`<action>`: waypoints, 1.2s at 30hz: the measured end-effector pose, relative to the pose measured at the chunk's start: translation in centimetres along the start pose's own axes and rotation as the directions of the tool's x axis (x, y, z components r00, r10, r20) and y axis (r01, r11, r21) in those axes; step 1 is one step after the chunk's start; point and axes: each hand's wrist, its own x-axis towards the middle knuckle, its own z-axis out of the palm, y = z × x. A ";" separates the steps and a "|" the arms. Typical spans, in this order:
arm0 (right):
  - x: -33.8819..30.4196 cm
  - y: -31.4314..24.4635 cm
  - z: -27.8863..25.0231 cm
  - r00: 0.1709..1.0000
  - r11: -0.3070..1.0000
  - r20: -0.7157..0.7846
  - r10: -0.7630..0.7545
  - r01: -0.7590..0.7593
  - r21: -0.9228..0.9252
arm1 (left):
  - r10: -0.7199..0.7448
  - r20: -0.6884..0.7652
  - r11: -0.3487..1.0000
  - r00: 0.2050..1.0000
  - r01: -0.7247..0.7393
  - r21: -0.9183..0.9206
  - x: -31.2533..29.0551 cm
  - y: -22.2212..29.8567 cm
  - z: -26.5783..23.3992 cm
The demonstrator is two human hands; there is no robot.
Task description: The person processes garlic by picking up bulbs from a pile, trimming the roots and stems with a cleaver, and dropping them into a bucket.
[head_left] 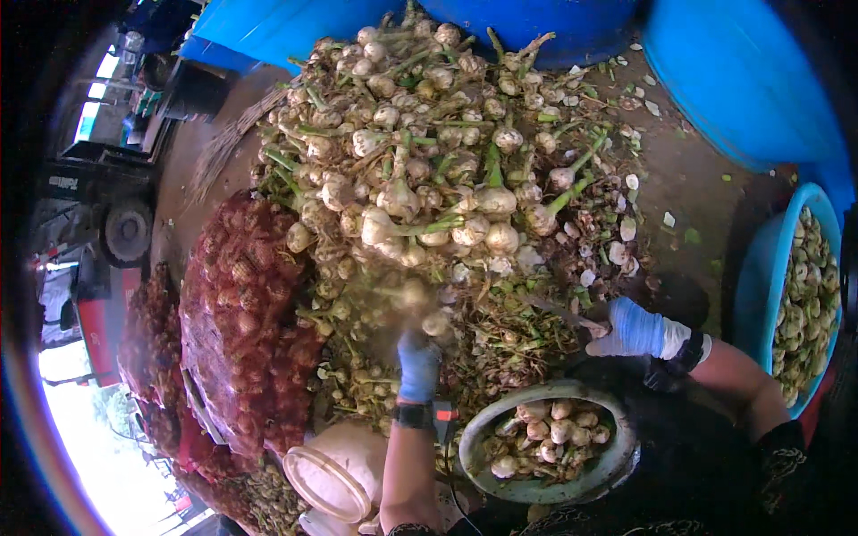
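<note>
My left hand (418, 368), in a blue glove with a dark band at the wrist, reaches to the near side of a large heap of garlic (398, 198) with stems. Its fingers are smeared by motion. A pale garlic bulb (435, 323) shows right at the fingertips; whether they grip it is unclear. Farther right, my right hand (633, 329), also blue-gloved, is closed around a knife (567, 313) whose blade points left over trimmed stems and roots. Between my forearms stands an oval basin (621, 464) holding several trimmed garlic bulbs (559, 431).
Red mesh sacks of garlic (246, 330) stand at the left. A white bucket (331, 478) lies beside my left forearm. At the right is a blue tub (758, 286) full of garlic. Large blue barrels (733, 80) border the far side. Peelings litter the floor (706, 210).
</note>
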 end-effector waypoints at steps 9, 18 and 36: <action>0.6 1.3 0.7 0.992 0.969 -0.028 -0.126 0.117 -0.218 | 0.040 0.082 -0.301 0.996 -0.066 0.951 -0.4 3.0 -4.6; 0.3 0.1 1.0 0.965 0.967 -0.117 -0.234 0.218 -0.133 | 0.306 0.306 -0.601 0.902 -0.066 0.797 7.0 -0.3 -1.9; -2.2 -8.7 1.0 0.892 0.724 0.072 -0.445 0.406 -0.558 | -0.308 0.407 0.456 0.860 0.509 -0.730 -6.8 2.3 8.5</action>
